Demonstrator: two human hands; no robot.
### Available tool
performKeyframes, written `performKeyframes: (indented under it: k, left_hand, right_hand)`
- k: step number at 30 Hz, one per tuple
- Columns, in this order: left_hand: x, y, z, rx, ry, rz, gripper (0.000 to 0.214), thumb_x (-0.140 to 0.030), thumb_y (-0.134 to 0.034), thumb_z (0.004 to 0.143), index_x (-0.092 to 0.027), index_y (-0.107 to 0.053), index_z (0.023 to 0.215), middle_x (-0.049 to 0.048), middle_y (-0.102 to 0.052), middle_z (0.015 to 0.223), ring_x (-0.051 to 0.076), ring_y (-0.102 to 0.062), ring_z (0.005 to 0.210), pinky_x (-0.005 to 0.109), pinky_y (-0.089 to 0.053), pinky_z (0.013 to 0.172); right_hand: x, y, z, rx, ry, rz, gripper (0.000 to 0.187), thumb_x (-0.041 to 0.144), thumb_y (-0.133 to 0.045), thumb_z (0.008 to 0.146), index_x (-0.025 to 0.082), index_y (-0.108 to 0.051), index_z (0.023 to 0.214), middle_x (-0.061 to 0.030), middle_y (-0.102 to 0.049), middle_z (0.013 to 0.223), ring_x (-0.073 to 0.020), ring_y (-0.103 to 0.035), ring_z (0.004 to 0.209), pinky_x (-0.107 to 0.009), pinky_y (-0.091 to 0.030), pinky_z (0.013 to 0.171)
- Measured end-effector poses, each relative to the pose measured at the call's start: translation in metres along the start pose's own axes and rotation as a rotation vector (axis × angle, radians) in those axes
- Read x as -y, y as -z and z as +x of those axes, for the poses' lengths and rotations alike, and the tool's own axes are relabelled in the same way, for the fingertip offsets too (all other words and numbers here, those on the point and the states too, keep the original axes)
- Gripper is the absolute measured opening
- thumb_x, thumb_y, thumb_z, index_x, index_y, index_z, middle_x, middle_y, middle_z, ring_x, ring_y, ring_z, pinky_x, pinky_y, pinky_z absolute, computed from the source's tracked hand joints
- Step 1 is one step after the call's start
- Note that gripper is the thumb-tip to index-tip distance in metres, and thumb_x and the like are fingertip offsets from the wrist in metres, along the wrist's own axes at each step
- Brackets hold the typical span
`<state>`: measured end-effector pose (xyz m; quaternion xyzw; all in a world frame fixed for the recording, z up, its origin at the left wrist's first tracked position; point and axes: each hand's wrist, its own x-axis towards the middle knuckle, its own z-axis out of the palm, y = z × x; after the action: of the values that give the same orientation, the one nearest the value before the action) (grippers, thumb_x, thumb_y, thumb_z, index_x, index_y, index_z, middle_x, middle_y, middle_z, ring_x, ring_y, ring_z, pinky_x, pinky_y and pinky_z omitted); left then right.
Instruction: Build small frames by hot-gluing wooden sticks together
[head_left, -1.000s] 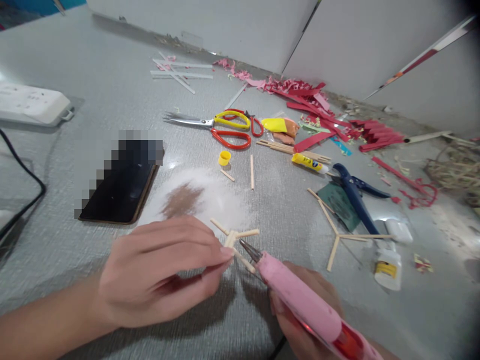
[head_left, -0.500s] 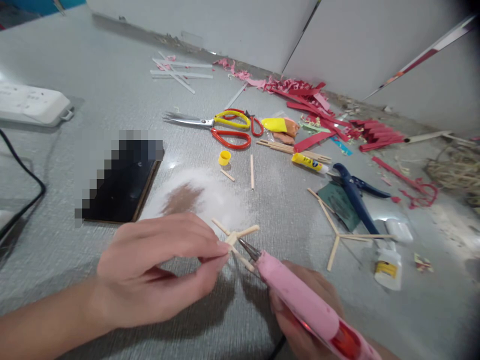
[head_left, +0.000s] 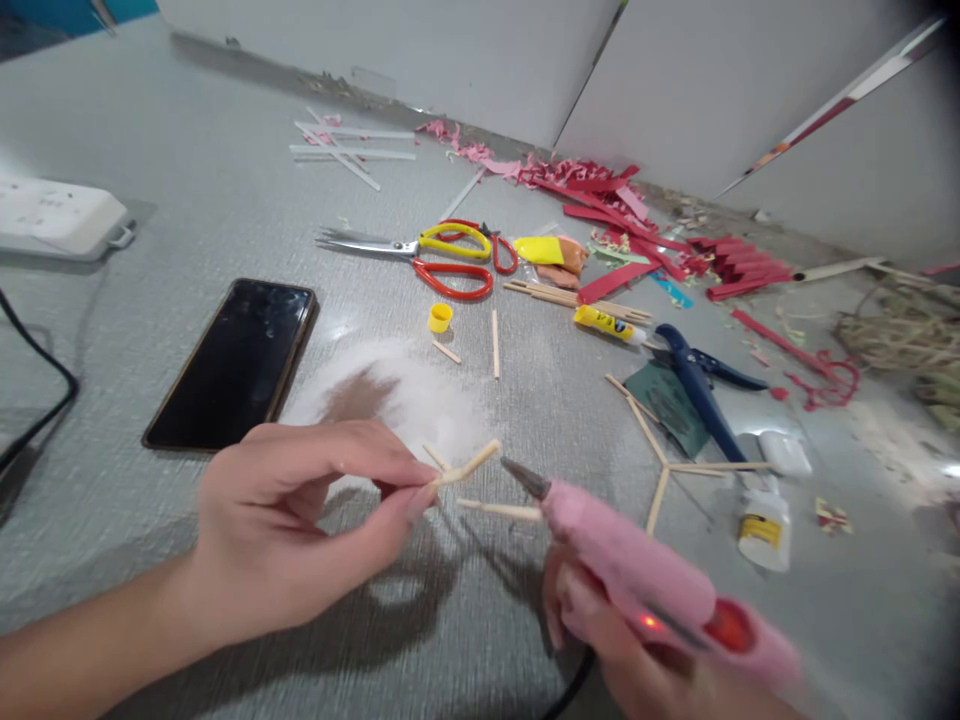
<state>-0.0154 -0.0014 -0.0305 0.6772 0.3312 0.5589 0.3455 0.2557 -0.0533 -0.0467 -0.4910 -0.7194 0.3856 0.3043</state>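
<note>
My left hand (head_left: 322,530) pinches a small joined piece of thin wooden sticks (head_left: 469,465) between thumb and fingertips, above the table. My right hand (head_left: 600,620) is wrapped round a pink hot glue gun (head_left: 637,560) with a red light lit on its side. The metal nozzle (head_left: 525,478) points at the joined sticks, a small gap away. Just below the nozzle, a separate stick (head_left: 499,510) reaches left from beside my right hand; its right end is hidden, so I cannot tell whether the fingers hold it. White powder (head_left: 442,400) lies behind the left hand.
A phone (head_left: 232,365) lies left of the powder. Scissors (head_left: 457,280), a yellow cap (head_left: 440,318), a glue stick (head_left: 611,325) and blue cutters (head_left: 697,390) lie beyond. At right are another joined stick piece (head_left: 665,467) and a glue bottle (head_left: 765,530). A power strip (head_left: 60,218) is left.
The glue gun's nozzle has drawn back right from the joint. One stick now sits apart from the joined piece, beside the gun. My left hand has tilted the joined sticks and moved slightly left.
</note>
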Motion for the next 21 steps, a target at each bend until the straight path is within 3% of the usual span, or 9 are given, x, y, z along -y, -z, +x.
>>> performKeyframes:
  k: [3, 5, 7, 10, 13, 17, 21]
  left_hand:
    - [0.0, 0.002, 0.003, -0.018, -0.047, 0.071, 0.023, -0.001, -0.074, 0.086, -0.021, -0.075, 0.098, -0.0022, -0.079, 0.078, 0.015, -0.076, 0.067, 0.025, -0.066, 0.061]
    - [-0.001, 0.007, 0.005, 0.074, -0.16, 0.191, 0.021, -0.002, -0.075, 0.086, -0.019, -0.075, 0.1, 0.0006, -0.08, 0.081, 0.015, -0.077, 0.071, 0.023, -0.067, 0.064]
    - [-0.001, 0.012, 0.005, 0.256, -0.327, 0.368, 0.018, -0.005, -0.075, 0.088, -0.016, -0.076, 0.101, 0.0039, -0.083, 0.087, 0.017, -0.08, 0.077, 0.025, -0.07, 0.074]
    - [-0.001, 0.019, 0.002, 0.351, -0.472, 0.528, 0.017, -0.007, -0.073, 0.092, -0.017, -0.077, 0.105, 0.0035, -0.084, 0.09, 0.018, -0.082, 0.084, 0.026, -0.071, 0.082]
    - [0.0, 0.021, -0.002, 0.37, -0.455, 0.515, 0.017, -0.007, -0.072, 0.092, -0.016, -0.077, 0.106, 0.0054, -0.084, 0.091, 0.019, -0.082, 0.085, 0.026, -0.071, 0.085]
    - [0.001, 0.019, -0.001, 0.333, -0.427, 0.512, 0.016, -0.006, -0.071, 0.091, -0.015, -0.076, 0.104, 0.0072, -0.083, 0.09, 0.018, -0.081, 0.082, 0.026, -0.071, 0.086]
    - [0.001, 0.018, 0.002, 0.254, -0.407, 0.567, 0.015, -0.008, -0.072, 0.09, -0.017, -0.076, 0.101, 0.0053, -0.083, 0.09, 0.017, -0.081, 0.08, 0.027, -0.071, 0.084]
  right_hand:
    - [-0.002, 0.0, 0.002, 0.096, -0.296, 0.518, 0.042, 0.051, -0.048, 0.102, 0.024, -0.048, 0.07, 0.0056, -0.042, 0.05, -0.0118, -0.047, 0.032, -0.02, -0.033, 0.032]
    - [0.001, 0.001, 0.008, 0.054, -0.374, 0.756, 0.044, 0.057, -0.054, 0.098, 0.023, -0.047, 0.072, 0.0088, -0.038, 0.054, -0.0083, -0.043, 0.028, -0.017, -0.026, 0.031]
    - [0.005, 0.005, 0.015, 0.027, -0.372, 0.818, 0.045, 0.056, -0.06, 0.095, 0.021, -0.046, 0.071, 0.0098, -0.039, 0.056, -0.0063, -0.043, 0.027, -0.015, -0.025, 0.03]
    - [0.01, 0.012, 0.022, 0.049, -0.442, 0.749, 0.047, 0.058, -0.066, 0.093, 0.021, -0.048, 0.071, 0.01, -0.042, 0.054, -0.0072, -0.047, 0.029, -0.015, -0.03, 0.031]
    - [0.008, 0.018, 0.025, 0.138, -0.525, 0.754, 0.049, 0.058, -0.069, 0.091, 0.02, -0.049, 0.069, 0.0101, -0.042, 0.051, -0.0073, -0.046, 0.029, -0.015, -0.032, 0.031]
    - [0.001, 0.019, 0.023, 0.236, -0.54, 1.064, 0.042, 0.051, -0.067, 0.093, 0.02, -0.048, 0.071, 0.0104, -0.043, 0.053, -0.0057, -0.044, 0.026, -0.012, -0.026, 0.028]
    - [-0.005, 0.016, 0.021, 0.277, -0.523, 1.246, 0.033, 0.044, -0.062, 0.094, 0.021, -0.05, 0.075, 0.0105, -0.043, 0.056, -0.0048, -0.042, 0.026, -0.012, -0.028, 0.027]
